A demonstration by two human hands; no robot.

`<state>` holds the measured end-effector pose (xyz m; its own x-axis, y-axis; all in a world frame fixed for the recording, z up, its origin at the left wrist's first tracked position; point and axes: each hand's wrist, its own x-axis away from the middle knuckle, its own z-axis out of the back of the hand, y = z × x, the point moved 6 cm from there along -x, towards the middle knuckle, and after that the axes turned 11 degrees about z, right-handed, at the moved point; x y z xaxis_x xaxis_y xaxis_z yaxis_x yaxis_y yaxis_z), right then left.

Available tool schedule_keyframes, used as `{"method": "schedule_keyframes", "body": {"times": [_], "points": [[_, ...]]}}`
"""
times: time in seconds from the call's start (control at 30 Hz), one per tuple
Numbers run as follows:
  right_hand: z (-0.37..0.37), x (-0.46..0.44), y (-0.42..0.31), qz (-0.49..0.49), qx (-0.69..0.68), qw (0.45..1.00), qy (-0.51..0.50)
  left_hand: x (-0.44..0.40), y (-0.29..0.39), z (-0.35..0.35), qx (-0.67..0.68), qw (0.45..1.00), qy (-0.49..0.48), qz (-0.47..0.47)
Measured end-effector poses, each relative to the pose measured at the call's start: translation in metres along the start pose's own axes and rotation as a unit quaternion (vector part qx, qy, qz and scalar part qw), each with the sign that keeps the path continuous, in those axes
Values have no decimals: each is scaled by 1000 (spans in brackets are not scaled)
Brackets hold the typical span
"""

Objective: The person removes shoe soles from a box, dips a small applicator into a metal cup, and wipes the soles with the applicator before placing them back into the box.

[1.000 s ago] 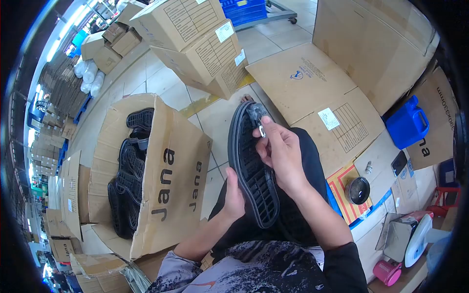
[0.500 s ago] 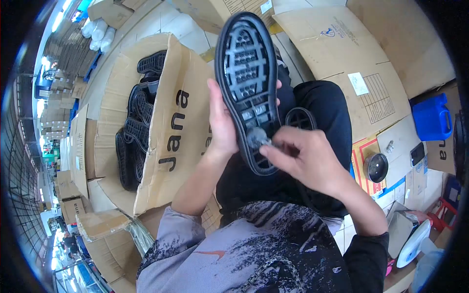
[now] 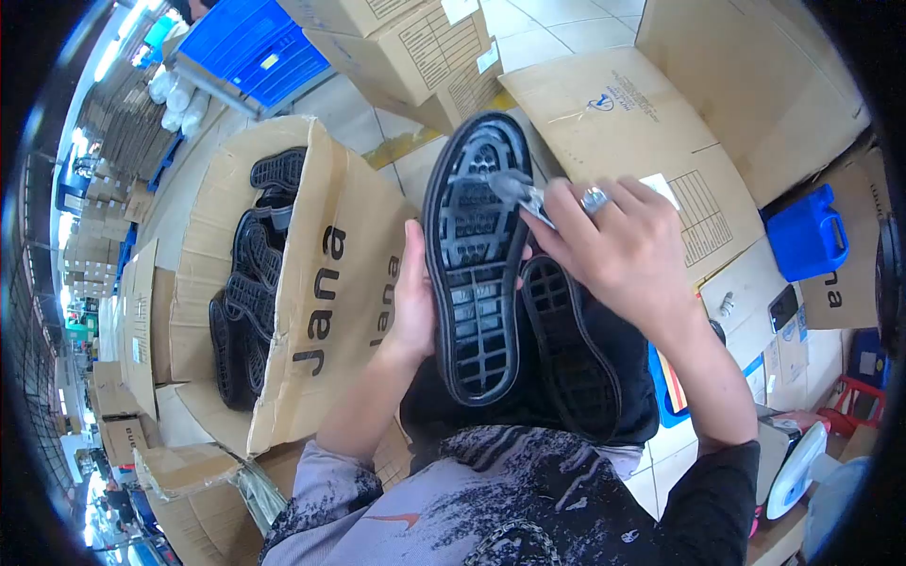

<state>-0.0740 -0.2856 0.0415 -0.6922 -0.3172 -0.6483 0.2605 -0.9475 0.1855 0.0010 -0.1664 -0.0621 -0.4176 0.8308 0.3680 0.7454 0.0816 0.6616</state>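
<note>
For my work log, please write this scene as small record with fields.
left hand: holds black sole, ridged side facing camera
right hand: holds brush-like tool at the sole's upper part; contact unclear
lap: second sole
person's left: open carton with several soles
person's right: blue jug, phone

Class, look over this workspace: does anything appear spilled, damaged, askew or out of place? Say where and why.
No clear damage shows on the held sole. Mildly odd: the black soles in the open Jana carton lie overlapping at different angles, not in rows.
</note>
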Motion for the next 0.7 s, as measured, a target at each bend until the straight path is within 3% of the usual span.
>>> {"method": "schedule_keyframes", "body": {"times": [0.17, 0.53, 0.7], "points": [[-15, -7, 10, 44, 76, 996, -4, 3, -7, -4, -33, 999, -17, 4], [-17, -2, 18, 32, 76, 996, -17, 4, -12, -1, -75, 997, -25, 12], [-22, 6, 14, 8, 71, 993, -93, 4, -10, 4, -96, 995, -14, -4]]}}
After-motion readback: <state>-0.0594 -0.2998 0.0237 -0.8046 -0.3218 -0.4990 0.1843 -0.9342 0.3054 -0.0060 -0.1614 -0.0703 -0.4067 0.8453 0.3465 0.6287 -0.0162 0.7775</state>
